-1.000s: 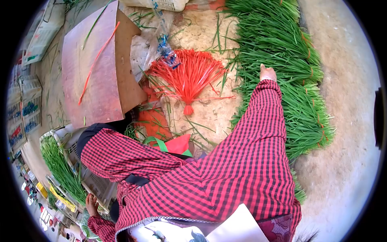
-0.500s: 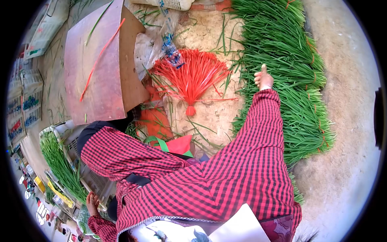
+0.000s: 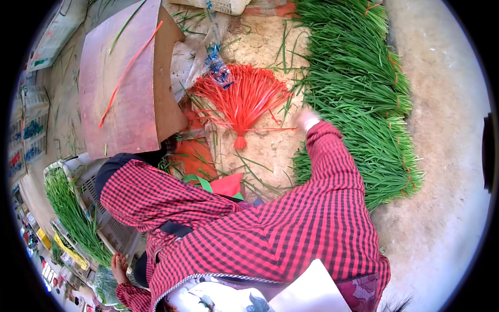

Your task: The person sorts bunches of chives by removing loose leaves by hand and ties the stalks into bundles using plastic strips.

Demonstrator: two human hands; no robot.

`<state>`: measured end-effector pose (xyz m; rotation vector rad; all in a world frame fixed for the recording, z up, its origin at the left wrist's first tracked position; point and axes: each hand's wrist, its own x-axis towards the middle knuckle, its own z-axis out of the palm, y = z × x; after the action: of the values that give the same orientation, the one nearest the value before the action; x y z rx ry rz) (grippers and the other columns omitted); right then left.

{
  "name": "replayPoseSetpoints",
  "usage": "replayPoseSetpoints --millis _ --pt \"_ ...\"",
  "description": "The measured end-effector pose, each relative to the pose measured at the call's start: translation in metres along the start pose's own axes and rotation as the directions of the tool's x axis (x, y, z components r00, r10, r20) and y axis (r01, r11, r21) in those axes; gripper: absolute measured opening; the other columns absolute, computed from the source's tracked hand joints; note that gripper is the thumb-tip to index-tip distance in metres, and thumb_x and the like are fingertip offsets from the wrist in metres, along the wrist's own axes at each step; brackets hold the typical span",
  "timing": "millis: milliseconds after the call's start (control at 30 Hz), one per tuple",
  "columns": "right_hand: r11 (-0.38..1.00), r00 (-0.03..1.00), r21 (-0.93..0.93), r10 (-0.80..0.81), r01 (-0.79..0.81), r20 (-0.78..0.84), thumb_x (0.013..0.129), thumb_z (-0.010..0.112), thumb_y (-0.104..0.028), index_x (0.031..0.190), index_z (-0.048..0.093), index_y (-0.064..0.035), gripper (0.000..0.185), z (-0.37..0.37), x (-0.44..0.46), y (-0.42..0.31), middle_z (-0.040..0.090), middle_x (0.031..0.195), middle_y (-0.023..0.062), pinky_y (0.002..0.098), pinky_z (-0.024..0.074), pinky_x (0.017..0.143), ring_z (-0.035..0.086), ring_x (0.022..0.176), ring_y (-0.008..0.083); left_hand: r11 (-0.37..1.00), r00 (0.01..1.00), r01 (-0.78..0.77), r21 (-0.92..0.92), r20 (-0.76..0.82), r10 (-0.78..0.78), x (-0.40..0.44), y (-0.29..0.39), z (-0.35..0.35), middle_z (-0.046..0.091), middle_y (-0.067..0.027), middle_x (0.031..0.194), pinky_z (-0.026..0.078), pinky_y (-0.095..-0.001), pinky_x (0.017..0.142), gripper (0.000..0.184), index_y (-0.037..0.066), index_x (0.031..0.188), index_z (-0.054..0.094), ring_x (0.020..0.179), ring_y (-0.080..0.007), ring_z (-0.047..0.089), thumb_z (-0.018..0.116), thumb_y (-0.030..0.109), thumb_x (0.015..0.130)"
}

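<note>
My right hand (image 3: 307, 117) is smeared by motion, so its fingers cannot be made out. It hovers between the row of tied green chive-like bundles (image 3: 358, 99) and a fanned bunch of red plastic tie strips (image 3: 241, 99), near the tip of one strip that sticks out sideways. The red strips are bound together at their lower end. At the lower left, my left hand (image 3: 119, 268) has its fingers curled at the corner of a plastic crate (image 3: 106, 240) filled with loose green stalks (image 3: 73, 213).
A curved wooden board (image 3: 119, 78) stands at the upper left, with one red strip (image 3: 130, 75) lying on it. Stray green leaves litter the tan ground sheet (image 3: 254, 39). More plastic crates (image 3: 35, 122) line the far left, and concrete floor (image 3: 442, 130) runs along the right.
My right hand has moved left and slightly down, off the green bundles towards the red strips. Its raised thumb no longer shows. My left hand stays at the crate.
</note>
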<state>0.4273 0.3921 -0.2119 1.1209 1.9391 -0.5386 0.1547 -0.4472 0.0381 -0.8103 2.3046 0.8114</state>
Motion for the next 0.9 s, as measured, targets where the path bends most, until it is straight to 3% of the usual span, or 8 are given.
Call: replayPoseSetpoints --millis 67,233,300,400,567,700,767,900 --pt "0.944 0.785 0.324 -0.252 0.069 0.567 0.088 0.066 -0.035 0.125 0.063 -0.0081 0.046 0.017 -0.052 -0.037 0.07 0.103 0.0164 0.0346 0.0549 0.064 0.069 0.073 0.0229 0.999 0.999 -0.023 -0.032 0.042 0.025 0.007 -0.012 -0.005 0.064 -0.0024 0.123 0.047 -0.0264 0.083 0.044 0.011 0.134 0.054 0.103 -0.0132 0.062 0.059 0.035 0.097" --pt "0.97 0.995 0.241 -0.015 0.04 -0.102 0.089 0.062 -0.042 0.127 0.06 -0.0096 0.05 0.03 -0.048 -0.036 0.071 0.108 0.0098 0.0367 0.0532 0.086 0.067 0.097 0.0209 0.989 0.992 -0.113 -0.1 0.042 0.117 0.003 -0.021 0.001 0.062 -0.0025 0.127 0.046 -0.0248 0.084 0.046 0.011 0.135 0.053 0.106 -0.0134 0.061 0.059 0.036 0.098" --pt "0.896 0.841 0.406 0.355 -0.181 -0.408 0.093 0.056 -0.032 0.105 0.069 -0.0117 0.027 0.011 -0.013 0.018 0.071 0.102 0.0072 0.0386 0.0509 0.091 0.066 0.096 0.022 0.995 0.997 -0.07 -0.067 0.032 0.072 0.004 -0.028 -0.003 0.061 -0.0011 0.129 0.045 -0.0239 0.084 0.044 0.012 0.136 0.053 0.107 -0.0136 0.062 0.056 0.037 0.099" --pt "0.69 0.64 0.724 0.559 -0.005 -0.528 0.088 0.059 -0.026 0.1 0.068 -0.0047 0.025 -0.05 -0.027 0.105 0.07 0.099 0.0134 0.0377 0.0511 0.088 0.065 0.092 0.0265 0.997 1.0 0.013 -0.073 0.009 -0.013 -0.002 -0.039 -0.017 0.06 -0.0016 0.132 0.044 -0.027 0.086 0.046 0.014 0.136 0.052 0.111 -0.0151 0.061 0.056 0.04 0.098" --pt "0.72 0.558 0.65 0.652 -0.243 -0.514 0.082 0.067 -0.028 0.137 0.049 0.001 0.064 -0.048 -0.013 0.201 0.055 0.134 0.0249 0.0385 0.0368 0.11 0.051 0.128 0.0348 0.988 0.998 0.055 -0.141 0.01 -0.054 -0.005 -0.042 -0.033 0.058 -0.0024 0.135 0.044 -0.0328 0.089 0.051 0.016 0.137 0.052 0.117 -0.017 0.057 0.056 0.046 0.096" --pt "0.714 0.542 0.683 0.638 -0.153 -0.546 0.088 0.065 -0.021 0.137 0.05 -0.0005 0.055 -0.031 0.019 0.222 0.067 0.115 0.0198 0.0358 0.0549 0.079 0.071 0.083 0.0268 0.994 0.999 0.045 -0.1 -0.011 -0.046 -0.024 -0.03 -0.032 0.059 -0.0023 0.134 0.044 -0.0322 0.088 0.052 0.015 0.138 0.051 0.115 -0.0166 0.058 0.056 0.046 0.096" --pt "0.661 0.573 0.721 0.68 -0.208 -0.457 0.088 0.065 -0.027 0.131 0.058 -0.0071 0.048 -0.041 0.013 0.218 0.059 0.132 0.0172 0.0379 0.0442 0.103 0.058 0.121 0.0315 0.995 0.999 0.035 -0.099 -0.022 -0.037 -0.029 -0.025 -0.031 0.062 -0.0014 0.13 0.046 -0.0284 0.082 0.051 0.015 0.137 0.052 0.107 -0.0145 0.061 0.058 0.044 0.096" --pt "0.619 0.584 0.745 0.709 -0.248 -0.395 0.088 0.064 -0.026 0.111 0.071 -0.0112 0.028 -0.04 0.034 0.243 0.07 0.112 0.0134 0.0384 0.0503 0.091 0.066 0.105 0.029 0.988 1.0 0.01 -0.157 -0.001 -0.01 -0.026 -0.042 -0.042 0.063 -0.0015 0.126 0.047 -0.0281 0.078 0.051 0.015 0.136 0.053 0.103 -0.0139 0.062 0.059 0.044 0.095"
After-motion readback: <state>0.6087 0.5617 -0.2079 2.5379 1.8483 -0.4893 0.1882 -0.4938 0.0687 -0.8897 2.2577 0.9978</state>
